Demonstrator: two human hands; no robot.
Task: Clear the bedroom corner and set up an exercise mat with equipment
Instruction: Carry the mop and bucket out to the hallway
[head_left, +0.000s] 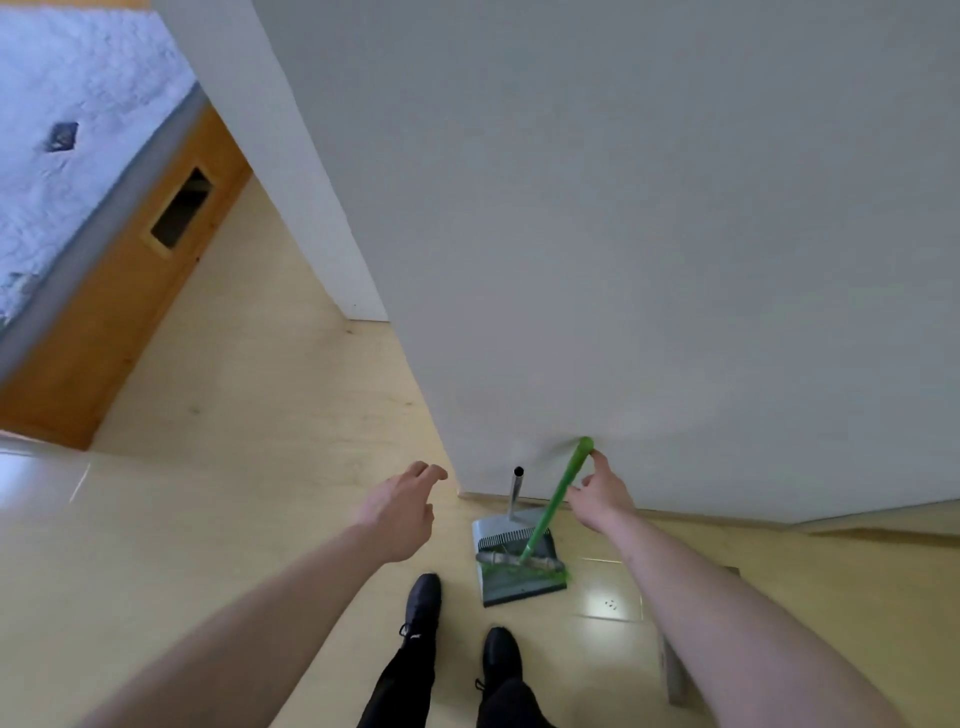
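Note:
A green-handled broom (557, 499) leans with its top against the white wall, its green bristles resting in a grey dustpan (511, 561) on the floor. The dustpan's metal handle (516, 491) stands upright beside it. My right hand (602, 493) is at the upper part of the broom handle, fingers spread, touching it from the right. My left hand (402, 512) hovers in the air to the left of the dustpan, fingers loosely bent, holding nothing.
The white wall (623, 234) fills the upper right, its corner reaching the pale wooden floor (249, 415). A wooden bed frame (119, 291) with a light bedspread (62, 156) stands at left. My black shoes (457, 629) are just before the dustpan.

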